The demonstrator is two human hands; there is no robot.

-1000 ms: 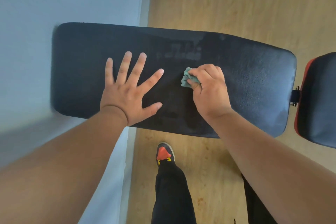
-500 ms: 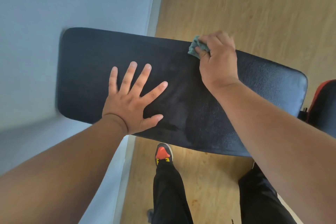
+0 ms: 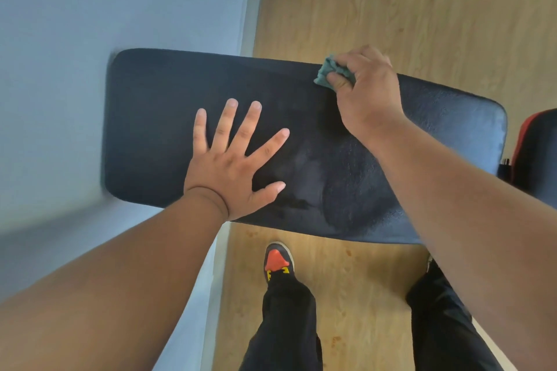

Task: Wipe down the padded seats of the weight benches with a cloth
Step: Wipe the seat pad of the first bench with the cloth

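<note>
Across the middle of the head view, the padded seat (image 3: 168, 117) of a black weight bench is spread from centre left to the right edge. At its far edge, upper right of centre, a small green cloth (image 3: 327, 73) is pinched in the curled fingers of the right hand (image 3: 366, 93) and pressed onto the padding. The left hand (image 3: 232, 159) is laid flat with the fingers wide apart on the middle of the seat. Faint wiped streaks are seen in the lower centre, so this part is judged as done; the left end looks untouched. At the right edge, a second pad (image 3: 536, 156) with red trim is probably not yet wiped.
</note>
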